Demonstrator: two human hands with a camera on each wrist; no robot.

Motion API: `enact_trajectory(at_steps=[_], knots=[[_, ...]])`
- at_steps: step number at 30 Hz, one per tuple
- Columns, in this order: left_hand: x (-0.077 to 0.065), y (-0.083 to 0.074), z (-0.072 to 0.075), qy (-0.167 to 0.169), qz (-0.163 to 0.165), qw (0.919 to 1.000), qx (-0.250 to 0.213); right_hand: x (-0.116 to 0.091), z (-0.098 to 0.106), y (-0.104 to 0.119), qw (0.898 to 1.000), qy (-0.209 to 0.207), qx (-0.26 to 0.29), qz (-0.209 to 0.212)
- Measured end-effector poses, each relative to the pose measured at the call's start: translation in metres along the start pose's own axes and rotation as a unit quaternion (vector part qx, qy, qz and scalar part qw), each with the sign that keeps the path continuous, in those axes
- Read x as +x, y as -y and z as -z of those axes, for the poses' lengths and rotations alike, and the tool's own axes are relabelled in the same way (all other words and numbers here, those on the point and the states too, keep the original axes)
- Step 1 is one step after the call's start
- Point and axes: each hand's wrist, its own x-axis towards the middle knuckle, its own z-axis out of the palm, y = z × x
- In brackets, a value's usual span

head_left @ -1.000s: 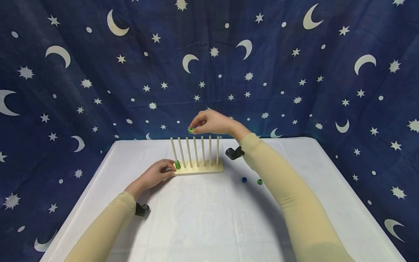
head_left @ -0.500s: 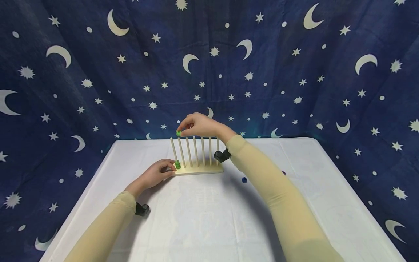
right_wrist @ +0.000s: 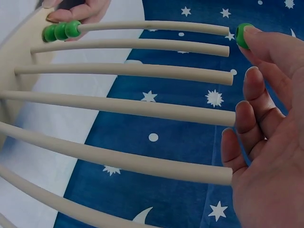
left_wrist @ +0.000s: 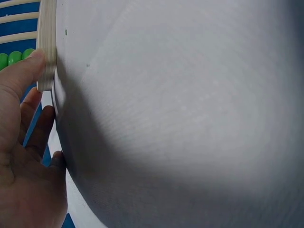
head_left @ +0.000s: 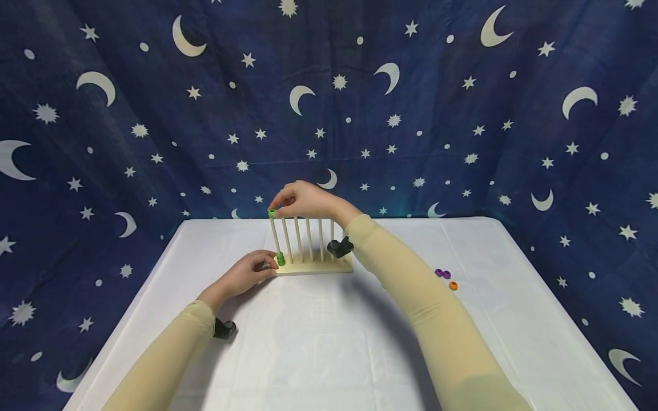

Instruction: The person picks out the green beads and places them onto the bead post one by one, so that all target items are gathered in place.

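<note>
A wooden peg board point(head_left: 313, 266) with a row of upright pegs stands at the back of the table. Three green beads point(right_wrist: 61, 31) are stacked at the foot of its leftmost peg point(right_wrist: 156, 26). My right hand point(head_left: 308, 200) pinches another green bead point(right_wrist: 243, 36) between thumb and forefinger. In the right wrist view this bead is just off that peg's tip, its hole partly showing. My left hand point(head_left: 247, 271) grips the left end of the base; the left wrist view shows the thumb point(left_wrist: 28, 69) on the base edge point(left_wrist: 46, 47), beside the stacked beads.
Two purple beads point(head_left: 442, 274) and an orange bead point(head_left: 453, 285) lie on the white cloth point(head_left: 319, 342) right of the right forearm point(head_left: 411, 285). Behind the table hangs a blue curtain point(head_left: 329, 103) with moons and stars.
My right hand has carried its green bead left, to the top of the leftmost peg. The forearm now covers the loose blue and green beads and uncovers purple and orange ones. Left hand unmoved.
</note>
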Motion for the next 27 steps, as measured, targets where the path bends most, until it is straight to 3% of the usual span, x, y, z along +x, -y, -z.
enact_trajectory(at_steps=[27], knots=[[0.0009,0.0012,-0.0011,-0.004,-0.002,0.9999,0.01,0.0071,-0.0063,-0.0001,1.0,0.005,-0.008,-0.009]])
